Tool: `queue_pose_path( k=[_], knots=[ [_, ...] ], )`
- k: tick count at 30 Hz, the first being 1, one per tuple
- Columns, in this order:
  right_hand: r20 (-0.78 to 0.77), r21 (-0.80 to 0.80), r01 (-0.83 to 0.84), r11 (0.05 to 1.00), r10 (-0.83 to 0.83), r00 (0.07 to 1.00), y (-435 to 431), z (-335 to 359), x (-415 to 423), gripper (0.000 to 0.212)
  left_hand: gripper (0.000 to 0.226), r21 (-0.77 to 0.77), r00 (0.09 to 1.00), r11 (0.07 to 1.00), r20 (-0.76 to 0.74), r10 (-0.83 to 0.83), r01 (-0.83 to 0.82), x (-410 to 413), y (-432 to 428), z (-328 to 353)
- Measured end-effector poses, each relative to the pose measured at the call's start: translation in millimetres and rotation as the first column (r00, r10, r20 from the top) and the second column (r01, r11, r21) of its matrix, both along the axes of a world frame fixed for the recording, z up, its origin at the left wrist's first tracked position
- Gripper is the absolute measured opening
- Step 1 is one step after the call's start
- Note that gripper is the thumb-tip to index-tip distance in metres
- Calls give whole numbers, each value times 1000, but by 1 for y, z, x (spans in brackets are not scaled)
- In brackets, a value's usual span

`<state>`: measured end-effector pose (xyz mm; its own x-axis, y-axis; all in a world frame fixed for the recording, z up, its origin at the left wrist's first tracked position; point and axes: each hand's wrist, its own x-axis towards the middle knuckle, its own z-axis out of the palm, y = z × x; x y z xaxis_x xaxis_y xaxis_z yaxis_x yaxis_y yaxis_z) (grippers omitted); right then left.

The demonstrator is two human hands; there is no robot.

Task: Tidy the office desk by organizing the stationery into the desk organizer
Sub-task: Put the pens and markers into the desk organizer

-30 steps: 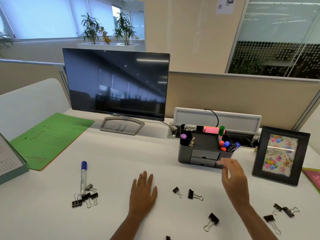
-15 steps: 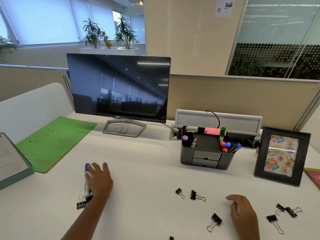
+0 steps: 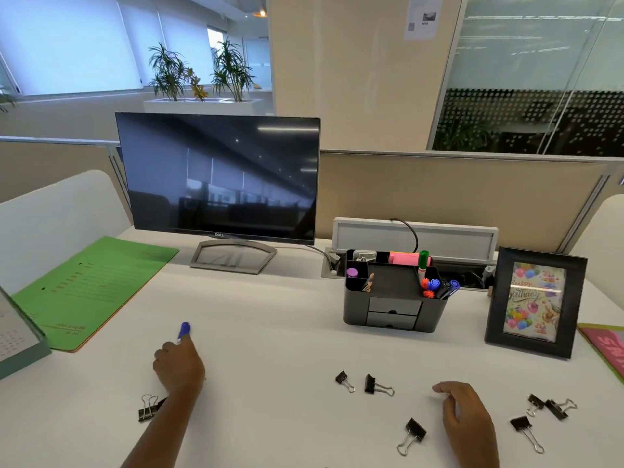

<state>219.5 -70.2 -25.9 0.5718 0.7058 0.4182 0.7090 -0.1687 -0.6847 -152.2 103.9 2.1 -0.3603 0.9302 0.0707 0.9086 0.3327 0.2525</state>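
1. Both hands are low over the bench (image 3: 270, 336): the left hand (image 3: 179, 366) is clenched round a blue-capped marker (image 3: 185, 330), and only the cap end shows past the knuckles
2. Whether the marker touches the bench I cannot tell
3. The right hand (image 3: 467, 413) lies relaxed, fingers loosely bent and grasping nothing, fingertips on or just above the surface
4. Black binder clips (image 3: 370, 384) lie scattered: two just left of the right hand's fingertips, one beside its thumb, three to its right, and a bunch against the left forearm
5. The desk organizer (image 3: 391, 310) stands at the back right, well apart from both hands, between the monitor (image 3: 219, 177) and a picture frame (image 3: 535, 307), with pens upright in its right compartment
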Motion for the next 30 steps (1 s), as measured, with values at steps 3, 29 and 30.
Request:
queue_pose_path(
  k=[3, 29, 30],
  knots=[
    [19, 11, 0, 1000, -1, 1000, 0, 6, -4, 26, 48, 91, 995, 991, -15, -100, 101, 16, 1, 7],
    [-621, 233, -344, 910, 411, 667, 53, 99, -23, 14, 44, 526, 445, 334, -96, -890, 782, 210, -99, 47],
    [-581, 269, -333, 904, 428, 692, 53, 104, -16, 16, 44, 530, 475, 364, -83, -876, 766, 208, -97, 44]
  ],
)
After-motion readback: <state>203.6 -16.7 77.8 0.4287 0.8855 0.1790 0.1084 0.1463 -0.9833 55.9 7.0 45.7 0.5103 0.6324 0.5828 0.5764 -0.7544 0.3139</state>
